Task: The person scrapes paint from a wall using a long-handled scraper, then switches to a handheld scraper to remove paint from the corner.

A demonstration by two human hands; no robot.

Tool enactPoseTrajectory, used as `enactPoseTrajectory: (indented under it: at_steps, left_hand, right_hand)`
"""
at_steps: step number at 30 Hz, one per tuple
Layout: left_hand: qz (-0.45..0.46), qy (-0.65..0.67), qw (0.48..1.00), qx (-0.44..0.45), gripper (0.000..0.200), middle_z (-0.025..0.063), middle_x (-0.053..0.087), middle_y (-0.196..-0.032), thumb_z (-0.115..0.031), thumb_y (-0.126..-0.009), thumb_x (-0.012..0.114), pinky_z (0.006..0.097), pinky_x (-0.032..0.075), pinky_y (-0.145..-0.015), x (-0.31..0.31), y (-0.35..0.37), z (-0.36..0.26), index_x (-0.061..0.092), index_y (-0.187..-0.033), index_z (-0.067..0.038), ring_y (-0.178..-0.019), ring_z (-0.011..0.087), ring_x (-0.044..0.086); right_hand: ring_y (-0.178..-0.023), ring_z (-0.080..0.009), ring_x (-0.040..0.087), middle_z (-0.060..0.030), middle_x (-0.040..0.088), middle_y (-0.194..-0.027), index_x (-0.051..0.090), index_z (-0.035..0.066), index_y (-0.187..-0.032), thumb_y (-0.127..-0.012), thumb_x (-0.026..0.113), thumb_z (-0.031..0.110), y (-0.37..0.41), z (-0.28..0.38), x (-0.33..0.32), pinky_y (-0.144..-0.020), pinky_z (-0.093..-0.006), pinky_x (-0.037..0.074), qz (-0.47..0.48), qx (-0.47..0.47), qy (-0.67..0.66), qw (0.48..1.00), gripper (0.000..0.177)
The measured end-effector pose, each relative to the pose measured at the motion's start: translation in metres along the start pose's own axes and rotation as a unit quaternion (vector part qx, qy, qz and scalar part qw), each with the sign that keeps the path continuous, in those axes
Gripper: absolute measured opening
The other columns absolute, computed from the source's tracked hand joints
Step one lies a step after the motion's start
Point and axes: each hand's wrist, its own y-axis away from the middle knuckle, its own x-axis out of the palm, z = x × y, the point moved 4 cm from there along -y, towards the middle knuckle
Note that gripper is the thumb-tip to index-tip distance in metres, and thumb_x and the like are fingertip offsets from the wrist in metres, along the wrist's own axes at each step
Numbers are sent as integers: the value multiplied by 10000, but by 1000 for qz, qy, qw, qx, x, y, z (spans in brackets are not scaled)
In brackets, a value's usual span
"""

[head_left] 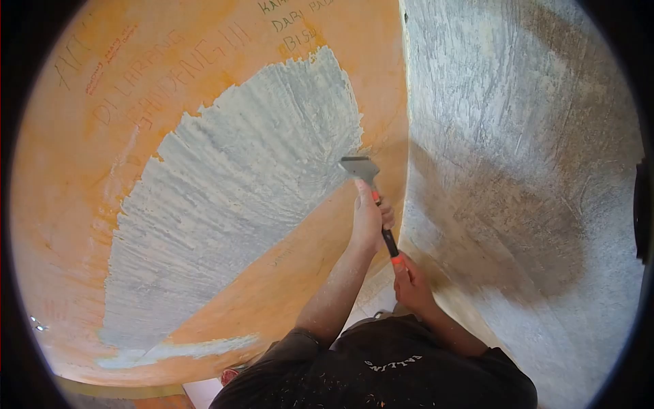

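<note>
A long-handled scraper (pixel 361 168) with a wide grey head and a black and red handle is held in both hands. My left hand (pixel 370 221) wraps round the upper handle, its thumb laid along it just below the head. Lower down, my right hand (pixel 413 285) is closed round the red end of the handle. The blade's edge is at the right border of a fan-shaped grey patch (pixel 238 157), bare of paint, on the orange wall (pixel 225 48). Orange paint with ragged edges surrounds this patch.
Handwritten lettering (pixel 177 68) runs across the orange paint at upper left. A second wall (pixel 518 170), grey and mottled, meets the orange one at a corner just right of the scraper. Another pale scraped strip (pixel 211 347) lies low on the left, near the floor.
</note>
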Motion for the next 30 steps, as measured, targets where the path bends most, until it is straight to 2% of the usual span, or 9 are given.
enactPoseTrajectory:
  at_steps: [2,5,7,15,17,20,24,26,30]
  left_hand:
    - [5,26,1000,-11,559,-60,274,-563,-672,-978,292,245,227,-397,-6,5,4,366,-817,-142,-427,67,281]
    - [-28,-27,999,-12,562,-69,241,-558,-687,-971,272,249,214,-407,-3,0,0,359,-835,-149,-431,67,244]
    - [12,-45,999,24,563,-68,240,-556,-688,-970,273,248,208,-403,11,-10,-1,356,-814,-153,-426,67,238]
    - [2,-30,999,-25,558,-69,238,-562,-682,-974,272,249,215,-405,6,-7,-2,351,-796,-159,-426,67,239]
    - [-3,-70,996,49,562,-72,231,-560,-696,-964,275,244,211,-403,18,-8,-4,340,-791,-166,-424,65,247]
    - [14,-21,1000,9,568,-68,245,-564,-700,-961,280,243,215,-405,0,-8,3,355,-812,-158,-424,70,254]
    - [31,-28,999,-22,569,-66,252,-567,-698,-962,281,240,218,-409,6,-13,-3,373,-837,-150,-425,73,256]
    - [12,-53,997,48,576,-67,258,-568,-703,-957,288,242,227,-410,18,-8,-4,387,-852,-146,-426,71,263]
    - [3,-11,1000,24,589,-68,255,-568,-714,-950,279,249,228,-414,-2,0,3,391,-852,-145,-429,71,254]
  right_hand:
    - [-442,-43,408,40,434,-558,404,73,-1452,-1046,446,324,8,-3,3,-427,-227,357,3,4,-10,1000,479]
    - [-436,-41,402,43,430,-555,410,71,-1443,-1046,449,330,2,4,9,-421,-228,353,4,12,-8,1000,477]
    - [-517,-21,397,66,425,-660,479,59,-1397,-1024,499,270,-5,10,2,-466,-217,344,-22,20,-38,999,428]
    - [-508,-15,397,77,419,-634,474,54,-1397,-1028,490,278,-4,7,4,-453,-214,331,-37,-21,-15,999,432]
    - [-508,-17,403,78,423,-628,468,53,-1401,-1026,492,295,-3,23,-2,-456,-218,335,-7,33,-50,998,446]
    - [-508,-13,397,78,421,-628,469,54,-1391,-1028,488,303,2,5,3,-458,-213,332,-23,-12,-22,999,440]
    - [-510,-11,396,75,424,-645,474,62,-1386,-1028,488,309,-6,10,3,-458,-210,328,-15,-6,-52,998,436]
    - [-537,-14,408,71,431,-661,485,61,-1384,-1028,486,302,-7,16,-6,-479,-208,333,5,8,-45,999,430]
    - [-565,-34,410,54,449,-675,501,42,-1368,-1019,498,300,2,5,-8,-512,-231,349,-44,-33,48,997,434]
